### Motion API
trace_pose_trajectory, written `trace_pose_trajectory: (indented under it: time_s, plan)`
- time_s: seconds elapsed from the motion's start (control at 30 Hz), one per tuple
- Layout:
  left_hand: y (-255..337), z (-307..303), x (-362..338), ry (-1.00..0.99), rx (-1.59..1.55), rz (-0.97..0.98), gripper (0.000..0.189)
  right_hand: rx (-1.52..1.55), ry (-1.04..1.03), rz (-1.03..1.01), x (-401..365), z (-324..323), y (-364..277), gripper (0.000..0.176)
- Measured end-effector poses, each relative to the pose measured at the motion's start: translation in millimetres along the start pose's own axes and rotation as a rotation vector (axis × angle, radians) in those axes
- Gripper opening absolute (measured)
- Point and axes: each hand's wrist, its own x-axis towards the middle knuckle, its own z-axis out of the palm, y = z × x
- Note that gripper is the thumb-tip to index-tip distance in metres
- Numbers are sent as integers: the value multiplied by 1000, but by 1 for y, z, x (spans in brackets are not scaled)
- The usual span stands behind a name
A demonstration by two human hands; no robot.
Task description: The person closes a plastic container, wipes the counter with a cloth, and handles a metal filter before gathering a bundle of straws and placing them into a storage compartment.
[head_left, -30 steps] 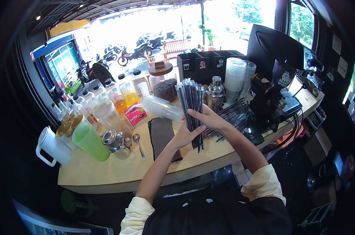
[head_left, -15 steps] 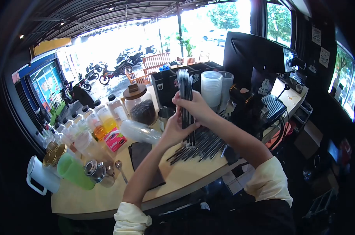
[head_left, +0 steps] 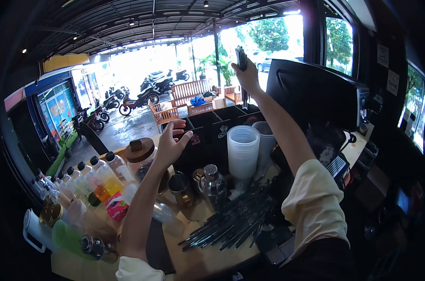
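Raised at arm's length, my right hand (head_left: 248, 77) grips an upright bundle of black straws (head_left: 241, 57). The bundle's lower ends hang over the back right compartment of a black organizer box (head_left: 200, 137). My left hand (head_left: 171, 143) holds nothing; its fingers are apart and slightly curled at the left front of that box. On the counter below, a loose pile of black straws (head_left: 226, 220) lies in front of a metal cocktail shaker (head_left: 213, 185). Stacked clear plastic cups (head_left: 243, 152) stand between my forearms.
Bottles of coloured liquid (head_left: 110, 175), a lidded jar (head_left: 140, 157) and a white pitcher (head_left: 36, 229) line the counter's left. A metal cup (head_left: 180, 189) stands near the shaker. A large black machine (head_left: 315, 93) is at the right. Wooden benches (head_left: 191, 92) and motorbikes are beyond.
My right hand has lifted the straw bundle up and forward, away from the pile to over the box. My left hand has let go of the bundle and moved left. The view has shifted.
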Motion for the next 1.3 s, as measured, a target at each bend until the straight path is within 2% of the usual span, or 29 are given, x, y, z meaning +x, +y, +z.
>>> trace_pose_trajectory:
  time_s: [0.1,0.13,0.27,0.3,0.37,0.53,0.63,0.8,0.9,0.93,0.97,1.03,1.07,1.3]
  plan:
    - [-5,1,8,4,32,0,44,-51,-86,95,-5,3,34,23]
    - [-5,2,9,-1,38,-8,44,-18,-151,186,-5,4,49,23]
    - [-7,3,11,-15,61,-8,42,-52,-262,180,-5,16,103,28]
    - [-7,4,11,-20,75,4,42,-48,-265,181,-5,16,110,28]
    - [-8,4,10,-28,85,9,42,1,-436,228,-6,17,124,33]
    - [-11,4,6,-54,115,20,44,-131,-523,389,-18,19,149,42]
    - [-14,2,4,-44,90,5,47,-215,-418,339,-26,23,158,47]
    - [-14,-6,-5,-65,68,-6,51,-62,-355,292,-27,25,164,52]
    - [-15,-12,-11,-70,72,-24,51,-289,-576,338,-26,25,184,78]
    - [-14,-14,-13,-75,75,-28,51,-374,-606,372,-26,19,172,90]
    - [-14,-16,-15,-83,78,-32,52,-371,-609,374,-27,16,158,90]
    - [-13,-19,-18,-85,88,-44,52,-408,-669,516,-24,11,156,91]
    - [-13,-21,-19,-86,97,-52,52,-313,-699,541,-24,9,154,91]
    - [0,-28,-30,-110,93,-38,54,-530,-796,386,-10,-4,138,87]
